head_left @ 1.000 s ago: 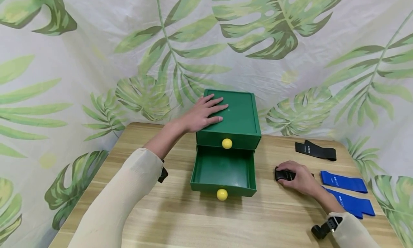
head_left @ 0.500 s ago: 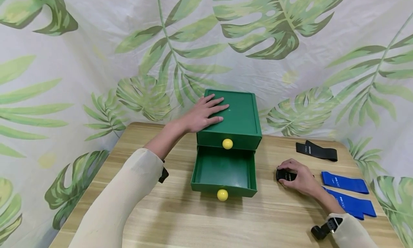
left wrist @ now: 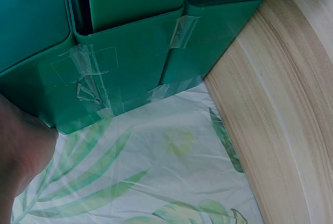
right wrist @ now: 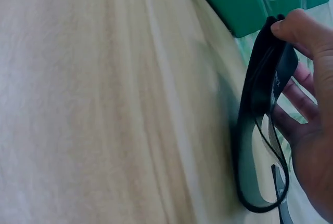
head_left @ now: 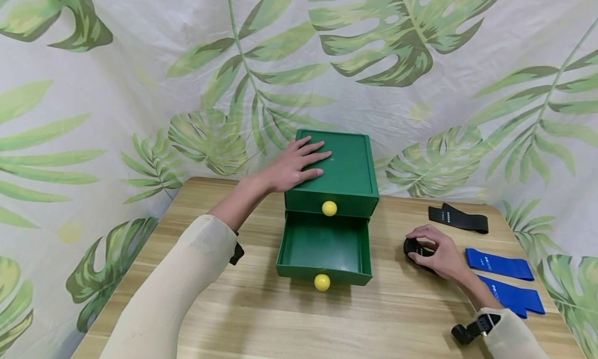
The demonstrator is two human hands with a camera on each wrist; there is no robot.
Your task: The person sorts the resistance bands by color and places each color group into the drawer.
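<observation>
My left hand (head_left: 299, 164) rests with spread, straight fingers on top of a small green drawer cabinet (head_left: 350, 162). The cabinet's lower drawer (head_left: 327, 245) is pulled out and its upper drawer, with a yellow knob (head_left: 329, 208), is pushed in. To the right of the cabinet, my right hand (head_left: 436, 252) pinches a folded black resistance band (head_left: 412, 246) between thumb and fingers. In the right wrist view the black resistance band (right wrist: 260, 78) hangs as a loop from the fingertips, close to the tabletop. Clear tape joins the cabinet's side panels (left wrist: 125, 68) in the left wrist view.
Another black band (head_left: 458, 218) lies flat at the back right of the wooden table (head_left: 261, 328). Two blue bands, an upper one (head_left: 499, 264) and a lower one (head_left: 514, 297), lie right of my right hand. A leaf-patterned cloth (head_left: 280, 63) hangs behind.
My right hand has drawn the black resistance band slightly to the right and tilted it up, with its fingers more arched. The left hand and cabinet have not moved.
</observation>
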